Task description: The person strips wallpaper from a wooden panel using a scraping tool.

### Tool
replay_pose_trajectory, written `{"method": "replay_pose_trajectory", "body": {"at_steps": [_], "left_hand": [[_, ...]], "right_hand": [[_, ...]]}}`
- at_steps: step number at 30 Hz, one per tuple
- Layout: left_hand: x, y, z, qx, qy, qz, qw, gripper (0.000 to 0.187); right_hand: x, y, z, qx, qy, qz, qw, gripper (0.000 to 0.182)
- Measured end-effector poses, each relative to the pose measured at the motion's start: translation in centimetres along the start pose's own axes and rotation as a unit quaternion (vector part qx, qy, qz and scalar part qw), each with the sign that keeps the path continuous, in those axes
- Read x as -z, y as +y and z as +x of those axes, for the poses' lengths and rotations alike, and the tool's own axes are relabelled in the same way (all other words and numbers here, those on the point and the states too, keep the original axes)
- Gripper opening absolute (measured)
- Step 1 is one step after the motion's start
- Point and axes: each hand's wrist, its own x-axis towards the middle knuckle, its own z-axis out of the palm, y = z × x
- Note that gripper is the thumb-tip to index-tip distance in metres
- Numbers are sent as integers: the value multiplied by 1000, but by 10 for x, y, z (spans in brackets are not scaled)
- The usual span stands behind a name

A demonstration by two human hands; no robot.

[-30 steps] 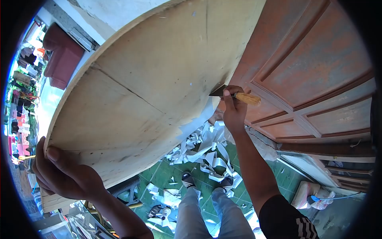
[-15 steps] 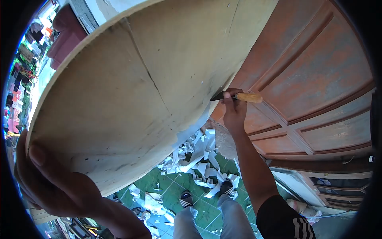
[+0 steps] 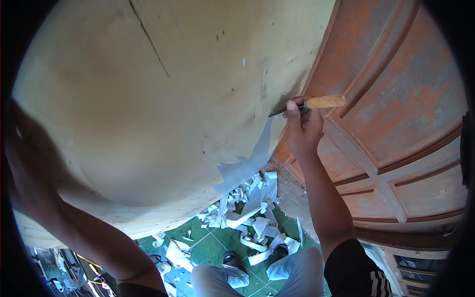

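A large pale wooden panel (image 3: 148, 123) with a dark crack fills the upper left and middle of the head view. In my right hand (image 3: 304, 131) is a putty knife (image 3: 324, 102) with a light wooden handle, gripped close to its blade. Its dark blade tip touches the panel near the right edge, at the top of a torn strip of greyish-white film (image 3: 247, 161) on the wood. My left hand (image 3: 24, 168) is at the panel's far left side, thumb along the face; its fingers are hidden in shadow at the image border.
A brown panelled wooden door (image 3: 391, 89) stands on the right. Curled white strips (image 3: 257, 213) lie heaped on the green tiled floor (image 3: 210, 245) near my feet. Assorted items (image 3: 64, 270) sit at the lower left.
The panel now fills more of the view, and its curved left edge has gone out of sight. My right hand and the putty knife appear slightly further right and higher. My knees look more bent.
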Motion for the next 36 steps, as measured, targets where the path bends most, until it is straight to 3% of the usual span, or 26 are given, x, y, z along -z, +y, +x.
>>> {"method": "replay_pose_trajectory", "body": {"at_steps": [1,3,4,7,10,16,20,27,30,36], "left_hand": [[-1,8,1,-2,-7,26,1000,48],[-2,35,-12,-25,122,-105,987,49],[-3,38,-12,-43,114,-112,986,47],[16,65,-27,17,111,-56,992,48],[-3,40,-22,-24,155,-117,981,48],[17,45,-10,-12,123,-22,992,48],[18,39,13,17,122,22,992,49],[10,38,2,44,75,95,992,62],[-2,21,9,31,134,138,981,76],[0,27,-5,30,135,102,985,70]], "right_hand": [[-1,4,1,28,-1,-13,1000,22],[2,0,11,7,-16,-13,1000,23],[3,-2,12,-5,-21,-12,1000,24],[3,5,13,56,-17,-60,996,26],[6,14,13,89,-3,-67,994,35],[1,10,26,136,-14,-122,983,34],[4,-10,42,38,-12,-45,998,32],[7,-3,29,37,-7,-51,998,31],[-4,0,26,59,-10,-95,994,31],[-4,-12,18,27,14,-68,997,31]]}}
